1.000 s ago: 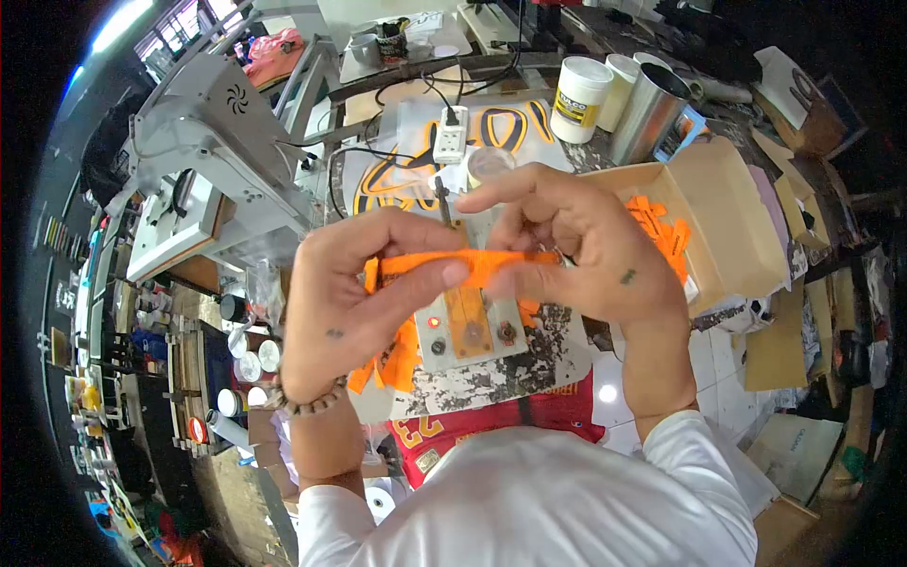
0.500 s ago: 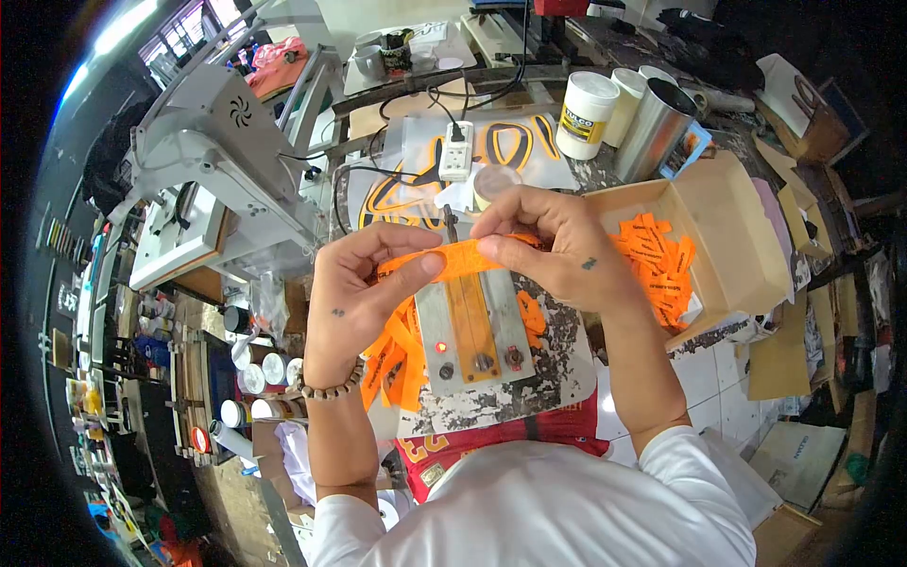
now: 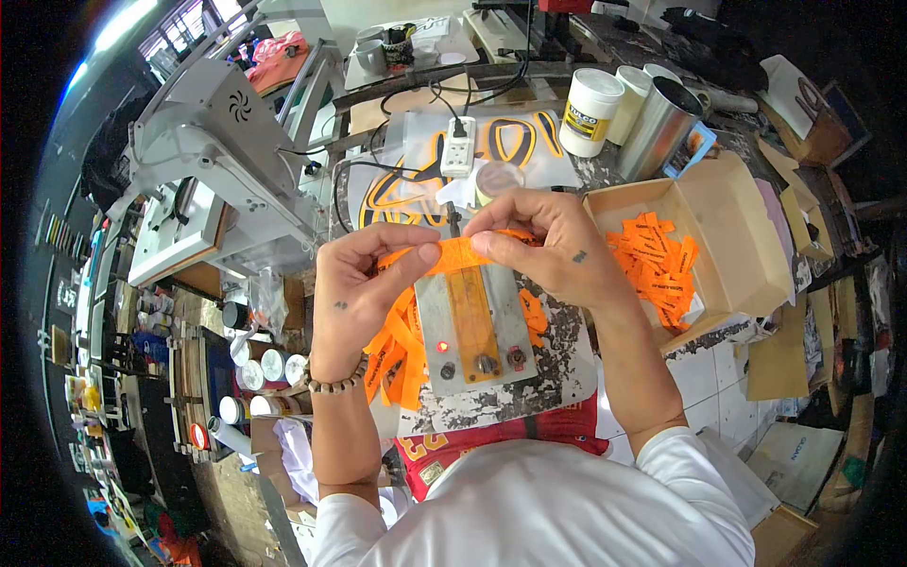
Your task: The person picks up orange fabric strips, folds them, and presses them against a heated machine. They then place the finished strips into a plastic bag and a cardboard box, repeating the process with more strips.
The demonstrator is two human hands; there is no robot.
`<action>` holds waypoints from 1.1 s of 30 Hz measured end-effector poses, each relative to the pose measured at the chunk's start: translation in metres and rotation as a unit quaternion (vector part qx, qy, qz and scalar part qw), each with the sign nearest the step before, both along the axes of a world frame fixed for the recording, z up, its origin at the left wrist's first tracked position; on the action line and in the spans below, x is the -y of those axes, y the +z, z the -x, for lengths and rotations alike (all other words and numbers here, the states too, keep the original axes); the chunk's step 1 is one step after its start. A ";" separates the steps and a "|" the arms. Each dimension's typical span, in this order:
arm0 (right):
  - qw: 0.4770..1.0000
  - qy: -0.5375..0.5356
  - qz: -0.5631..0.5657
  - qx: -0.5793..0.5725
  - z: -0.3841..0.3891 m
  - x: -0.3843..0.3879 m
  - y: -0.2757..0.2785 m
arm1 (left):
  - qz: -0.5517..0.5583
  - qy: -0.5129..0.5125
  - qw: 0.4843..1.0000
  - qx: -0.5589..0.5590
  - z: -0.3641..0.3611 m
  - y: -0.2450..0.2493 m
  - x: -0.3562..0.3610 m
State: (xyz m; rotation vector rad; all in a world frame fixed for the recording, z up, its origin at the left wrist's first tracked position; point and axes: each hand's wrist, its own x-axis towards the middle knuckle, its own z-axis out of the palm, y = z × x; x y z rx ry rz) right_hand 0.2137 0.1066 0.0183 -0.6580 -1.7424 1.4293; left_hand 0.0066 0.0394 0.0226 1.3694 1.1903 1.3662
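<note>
Both hands hold an orange fabric strip (image 3: 457, 252) between thumbs and fingers, stretched just above the far end of a metal sealer-like device (image 3: 439, 317). My left hand (image 3: 359, 293) pinches its left part and my right hand (image 3: 548, 255) its right part; the thumbs are a short gap apart. The device has an amber band along its middle, dark knobs and a lit red lamp at its near end. Loose orange strips (image 3: 402, 354) lie left of it, partly behind my left wrist. Another orange piece (image 3: 535, 319) lies on its right side.
An open cardboard box (image 3: 742, 250) at right holds many printed orange strips (image 3: 661, 269). Behind the device are a power strip (image 3: 458, 149) with cables, a white tub (image 3: 590, 113) and a metal cylinder (image 3: 657, 132). A heat-press-like machine (image 3: 213, 123) stands at left.
My hands have come slightly closer together on the orange strip, leaving a shorter span between the thumbs. The view has shifted slightly.
</note>
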 end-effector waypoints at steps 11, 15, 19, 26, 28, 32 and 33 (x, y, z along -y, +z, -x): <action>1.000 -0.001 0.017 -0.006 0.003 -0.004 -0.006 | 0.013 0.015 1.000 -0.014 0.002 -0.003 -0.001; 1.000 -0.008 0.003 0.005 0.004 -0.004 -0.006 | 0.012 0.015 1.000 -0.016 0.003 -0.003 -0.002; 1.000 -0.006 0.007 -0.004 0.004 -0.005 -0.008 | 0.015 0.013 1.000 -0.009 0.004 -0.004 -0.002; 1.000 -0.003 0.008 0.001 0.004 -0.006 -0.010 | 0.018 0.013 1.000 -0.007 0.004 -0.005 -0.003; 1.000 -0.001 0.006 -0.003 0.004 -0.006 -0.009 | 0.018 0.013 1.000 -0.004 0.004 -0.006 -0.003; 1.000 0.011 0.015 -0.011 0.005 -0.006 -0.010 | 0.023 0.015 1.000 -0.007 0.004 -0.007 -0.003; 1.000 0.016 0.012 -0.014 0.005 -0.006 -0.011 | 0.025 0.015 1.000 -0.006 0.004 -0.008 -0.003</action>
